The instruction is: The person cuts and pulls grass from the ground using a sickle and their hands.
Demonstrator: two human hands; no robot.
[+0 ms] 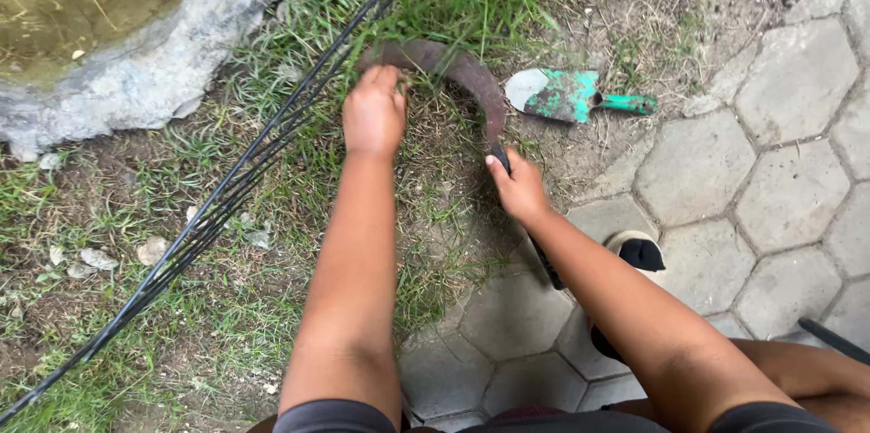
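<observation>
Two bare hands work the grass patch: the left hand (pixel 373 111) closes on a green tuft by the rusty curved sickle blade (pixel 453 71), the right hand (pixel 518 187) grips its dark handle, best cutting away from the fingers.

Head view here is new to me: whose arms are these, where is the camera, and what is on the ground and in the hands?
The camera sits on a person's head and looks down, so the two bare arms reaching forward are that person's own. The right hand grips the dark handle of a rusty curved sickle, whose blade arcs over towards the left hand. The left hand is closed on a tuft of grass beside the blade. Just beyond lies a green trowel on bare soil. To the right are grey hexagonal paving stones, to the left a large pale rock, and dark thin rods run slantwise across the grass.
</observation>
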